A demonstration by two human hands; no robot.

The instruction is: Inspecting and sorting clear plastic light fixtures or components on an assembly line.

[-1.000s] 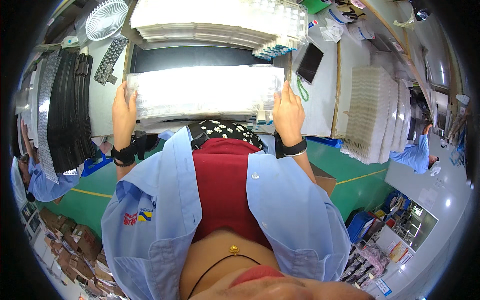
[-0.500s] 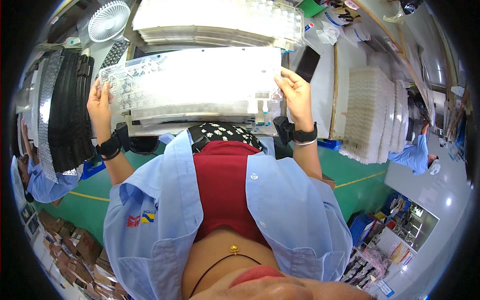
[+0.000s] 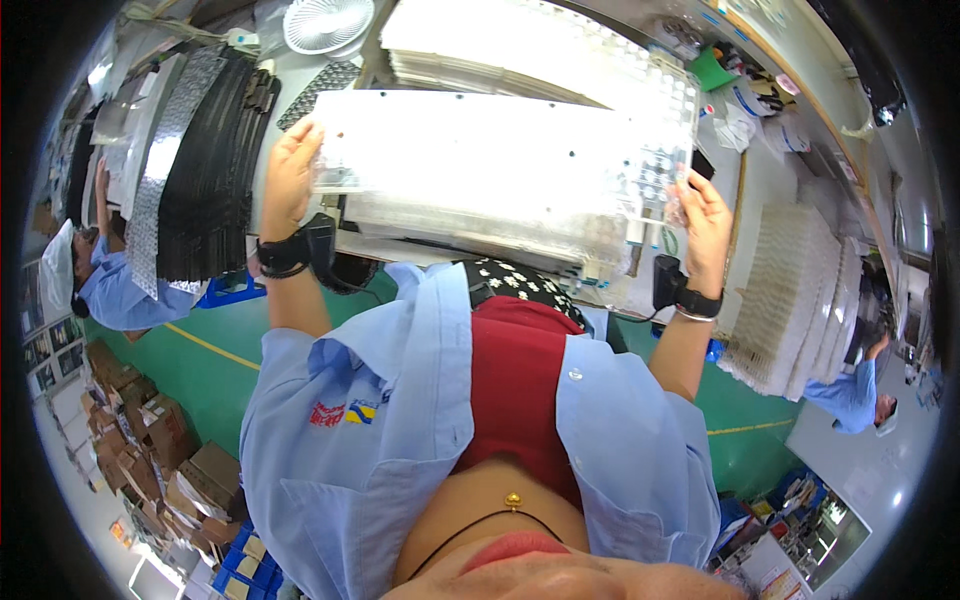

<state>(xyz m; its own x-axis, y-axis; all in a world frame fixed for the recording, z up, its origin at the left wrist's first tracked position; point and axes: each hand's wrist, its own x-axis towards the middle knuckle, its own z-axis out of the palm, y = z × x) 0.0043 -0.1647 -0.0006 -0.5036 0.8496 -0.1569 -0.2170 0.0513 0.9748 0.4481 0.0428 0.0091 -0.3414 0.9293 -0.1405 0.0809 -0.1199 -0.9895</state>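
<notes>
A long, thin, see-through plastic panel (image 3: 470, 150) with small holes is stretched between my two hands, its middle washed out by glare. My left hand (image 3: 290, 180) is closed on its left end, thumb and fingers pinching the edge. At the opposite end, my right hand (image 3: 706, 225) pinches the right edge, where round cut-outs show through the plastic. Just below the panel, toward my body, more clear sheets (image 3: 460, 228) lie on the bench. Behind it rises a thick stack of similar clear panels (image 3: 480, 75), partly overlapped by the held one.
A white fan (image 3: 328, 25) stands at the back left, beside hanging black strips (image 3: 215, 165). To the right is a tall pile of whitish sheets (image 3: 785, 290). One co-worker (image 3: 130, 275) is at far left, another (image 3: 850, 395) at far right. Cartons (image 3: 150, 430) sit on the floor.
The view has swung, so the scene sits farther right. Both hands still grip the panel. Its cut-outs showed at the left end before and now show at the right end.
</notes>
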